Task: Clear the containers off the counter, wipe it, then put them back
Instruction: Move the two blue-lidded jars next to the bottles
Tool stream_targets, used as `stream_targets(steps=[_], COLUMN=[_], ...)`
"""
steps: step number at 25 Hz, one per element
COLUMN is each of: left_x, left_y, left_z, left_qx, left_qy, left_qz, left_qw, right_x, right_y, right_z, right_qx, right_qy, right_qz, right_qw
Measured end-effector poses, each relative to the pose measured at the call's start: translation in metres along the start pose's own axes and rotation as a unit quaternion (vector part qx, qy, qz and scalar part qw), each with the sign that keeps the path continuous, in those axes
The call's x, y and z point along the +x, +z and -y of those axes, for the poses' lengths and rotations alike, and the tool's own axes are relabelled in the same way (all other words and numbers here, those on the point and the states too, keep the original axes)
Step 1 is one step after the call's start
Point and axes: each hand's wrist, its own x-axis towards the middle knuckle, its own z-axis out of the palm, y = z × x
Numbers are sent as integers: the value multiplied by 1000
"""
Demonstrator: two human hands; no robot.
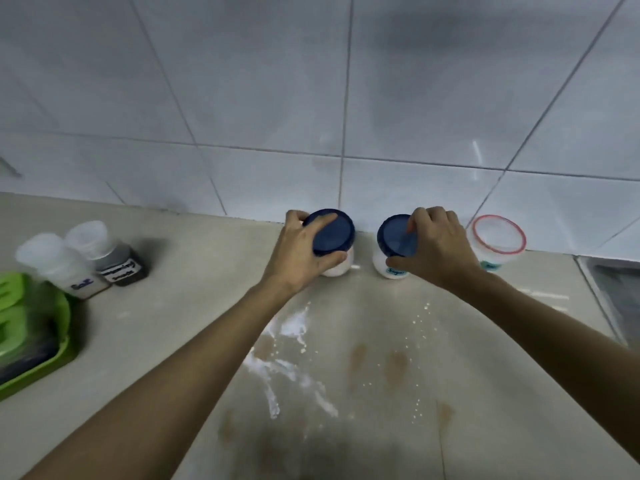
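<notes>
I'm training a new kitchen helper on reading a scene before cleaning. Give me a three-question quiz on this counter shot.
1. True or false: the left hand and right hand each grip a blue-lidded jar.
2. Which jar shows the label "Sugar": the left jar or the right jar?
3. Multiple choice: what lies on the counter in front of the jars? A) a folded cloth B) spilled white powder and brown stains C) a knife

Key: 1 true; 2 the right jar; 3 B
</notes>
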Motion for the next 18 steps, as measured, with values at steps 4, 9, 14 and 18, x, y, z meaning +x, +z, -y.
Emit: stream_targets(steps=[4,9,14,18], left_x=[-77,-134,-162,-172], left_y=[-86,-165,-196,-201], left_z=[76,158,205,226], left_qx=[48,97,123,137], left_qy=[-94,-167,-181,-163], left_qz=[-60,-91,-87,-93], left_qw=[993,977,972,973], right_x=[-1,3,-1,-1], right_y=[15,52,90,108], right_z=[81,215,312,354], right_qx=[112,127,117,107], right_qy=[-37,-157,-194,-212], right_qz=[29,90,145,130], right_qw=[993,975,963,962])
